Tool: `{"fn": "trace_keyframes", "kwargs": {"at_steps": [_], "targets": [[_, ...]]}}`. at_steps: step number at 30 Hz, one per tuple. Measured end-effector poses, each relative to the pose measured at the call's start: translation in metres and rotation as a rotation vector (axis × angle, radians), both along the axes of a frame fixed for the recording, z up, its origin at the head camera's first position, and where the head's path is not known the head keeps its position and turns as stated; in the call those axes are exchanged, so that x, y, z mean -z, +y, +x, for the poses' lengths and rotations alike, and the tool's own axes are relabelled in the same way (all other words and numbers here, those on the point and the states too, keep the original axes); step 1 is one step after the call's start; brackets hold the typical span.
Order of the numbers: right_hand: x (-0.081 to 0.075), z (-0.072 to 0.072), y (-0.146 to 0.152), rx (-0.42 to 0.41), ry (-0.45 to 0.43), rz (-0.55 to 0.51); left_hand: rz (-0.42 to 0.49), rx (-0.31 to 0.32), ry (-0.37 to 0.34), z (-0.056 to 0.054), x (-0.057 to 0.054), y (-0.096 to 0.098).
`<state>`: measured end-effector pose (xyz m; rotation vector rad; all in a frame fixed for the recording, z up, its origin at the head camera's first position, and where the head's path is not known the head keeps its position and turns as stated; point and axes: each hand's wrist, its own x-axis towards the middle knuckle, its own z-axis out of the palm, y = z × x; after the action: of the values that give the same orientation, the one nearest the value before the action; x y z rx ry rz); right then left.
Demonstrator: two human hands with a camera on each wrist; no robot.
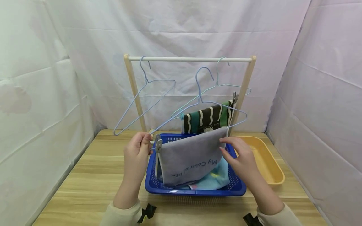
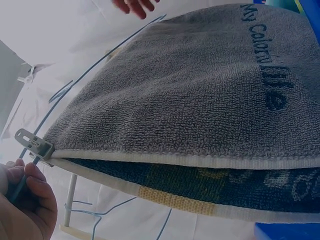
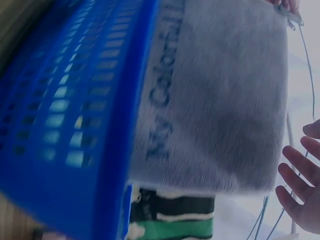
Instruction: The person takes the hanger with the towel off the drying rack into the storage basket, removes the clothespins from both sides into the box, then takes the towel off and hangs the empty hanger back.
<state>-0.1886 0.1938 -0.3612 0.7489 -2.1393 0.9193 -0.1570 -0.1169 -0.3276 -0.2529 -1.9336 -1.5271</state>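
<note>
My left hand (image 1: 137, 153) pinches the lower left corner of a blue wire hanger (image 1: 199, 97), held up in front of the rack. Over the hanger's bottom bar a grey towel (image 1: 192, 157) with dark lettering is draped, folded in two. Right beside the left fingers, a grey clothespin (image 1: 158, 145) fastens the towel's left end to the wire. In the left wrist view, the towel's dark blue patterned inner side (image 2: 240, 187) shows between the layers. My right hand (image 1: 240, 157), fingers spread and holding nothing, is at the towel's upper right edge.
Below the towel stands a blue basket (image 1: 195, 192) with a light-blue cloth (image 1: 219, 179) inside. A yellow tray (image 1: 275, 166) is at its right. Behind, a rack (image 1: 186, 59) bears a bare blue hanger (image 1: 131, 102) and another hanger with a clipped striped towel (image 1: 210, 116).
</note>
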Motion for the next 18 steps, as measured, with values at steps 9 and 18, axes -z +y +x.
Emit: {"fn": "trace_keyframes", "kwargs": {"at_steps": [9, 18], "targets": [[-0.005, 0.002, -0.029, -0.162, 0.013, -0.032, -0.018, 0.028, -0.02, 0.001, 0.004, 0.006], [-0.007, 0.006, -0.049, -0.226, -0.021, -0.05, -0.023, 0.071, -0.032, 0.005, 0.005, 0.008]]}}
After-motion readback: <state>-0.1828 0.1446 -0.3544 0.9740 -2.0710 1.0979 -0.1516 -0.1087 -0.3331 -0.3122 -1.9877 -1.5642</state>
